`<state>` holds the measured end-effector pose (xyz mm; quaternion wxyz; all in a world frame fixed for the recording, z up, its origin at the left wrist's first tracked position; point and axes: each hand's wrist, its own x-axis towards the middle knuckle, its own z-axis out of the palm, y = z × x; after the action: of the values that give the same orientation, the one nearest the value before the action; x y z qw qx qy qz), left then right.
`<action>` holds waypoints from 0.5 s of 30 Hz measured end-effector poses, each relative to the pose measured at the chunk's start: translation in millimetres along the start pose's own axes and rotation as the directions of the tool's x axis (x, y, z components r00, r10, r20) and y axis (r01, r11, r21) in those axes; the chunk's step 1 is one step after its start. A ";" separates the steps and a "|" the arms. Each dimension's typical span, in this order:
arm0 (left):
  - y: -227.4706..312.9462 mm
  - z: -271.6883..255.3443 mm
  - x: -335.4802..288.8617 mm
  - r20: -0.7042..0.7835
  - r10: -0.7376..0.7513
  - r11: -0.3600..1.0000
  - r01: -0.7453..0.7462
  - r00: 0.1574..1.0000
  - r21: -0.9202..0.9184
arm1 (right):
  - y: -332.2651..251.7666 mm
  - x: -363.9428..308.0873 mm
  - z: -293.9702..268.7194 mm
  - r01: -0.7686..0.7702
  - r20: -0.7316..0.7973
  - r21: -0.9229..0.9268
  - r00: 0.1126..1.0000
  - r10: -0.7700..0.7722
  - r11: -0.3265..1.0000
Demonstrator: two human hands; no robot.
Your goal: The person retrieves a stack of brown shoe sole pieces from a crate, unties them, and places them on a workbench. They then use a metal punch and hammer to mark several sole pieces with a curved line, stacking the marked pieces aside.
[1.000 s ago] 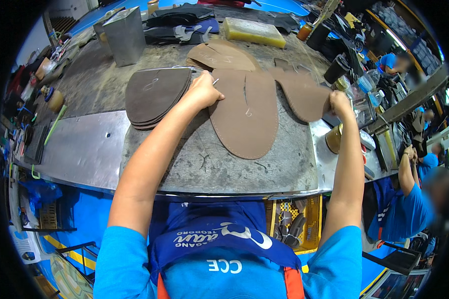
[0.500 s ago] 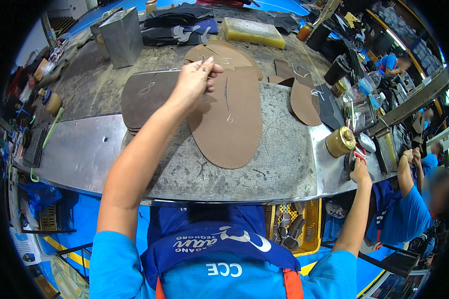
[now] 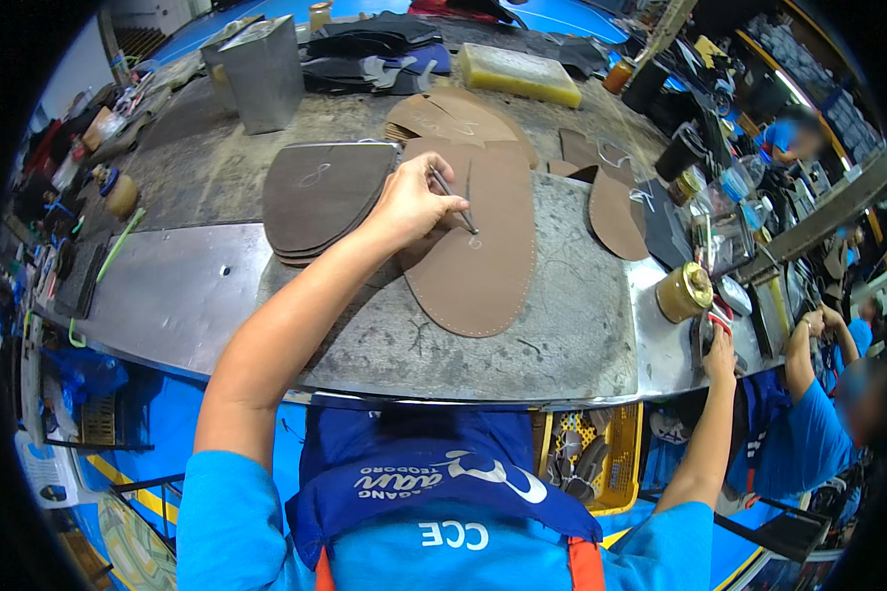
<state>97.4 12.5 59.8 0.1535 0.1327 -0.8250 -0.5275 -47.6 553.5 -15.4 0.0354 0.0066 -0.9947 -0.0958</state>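
Observation:
My left hand [image 3: 414,205] pinches a slim dark pen-like tool [image 3: 450,193]. Its tip meets the long brown leather piece [image 3: 478,286], right by a small pale written mark. This piece has a rounded near end, a line of small holes along its edge and a dark slit. Off to the right, my right hand [image 3: 719,357] is closed at the red-handled scissors [image 3: 720,321], which lie low at the table's right side; its fingers are partly hidden. Left of the leather piece is a stack of dark brown rounded leather pieces [image 3: 320,197].
More tan leather pieces [image 3: 463,110] lie beyond, with a smaller brown piece [image 3: 616,217] to the right. A brass-coloured pot [image 3: 684,293] stands near the scissors. Farther back are a metal box [image 3: 261,79] and a yellowish block [image 3: 519,74]. A co-worker [image 3: 808,419] is at the right.
My left hand has come down from above the leather, bringing the dark tool's tip onto its surface near the mark. The right hand stays by the scissors. The whole view has shifted slightly.

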 end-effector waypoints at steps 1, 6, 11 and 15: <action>1.4 -4.0 -2.0 0.012 -0.007 0.999 0.006 1.000 0.043 | 1.8 2.8 3.3 0.028 -0.036 0.009 0.999 -0.027 1.000; 5.3 -13.9 -11.4 0.046 0.188 0.954 -0.194 0.981 0.229 | 13.0 3.1 6.3 0.186 -0.208 -0.048 0.959 -0.192 0.981; 13.2 -23.9 -12.8 0.099 0.164 0.928 -0.187 0.982 0.323 | 10.9 -12.7 3.4 0.222 -0.317 -0.051 0.921 -0.227 0.974; 23.6 -35.6 -13.4 0.290 -0.060 0.903 -0.072 0.955 0.423 | 3.1 -23.1 -11.8 0.185 -0.308 0.048 0.938 -0.161 0.982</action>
<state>122.3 -2.3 93.8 -0.0033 0.0802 -0.9346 -0.3465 -23.8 554.7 -4.8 0.1784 0.1101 -0.9760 -0.0584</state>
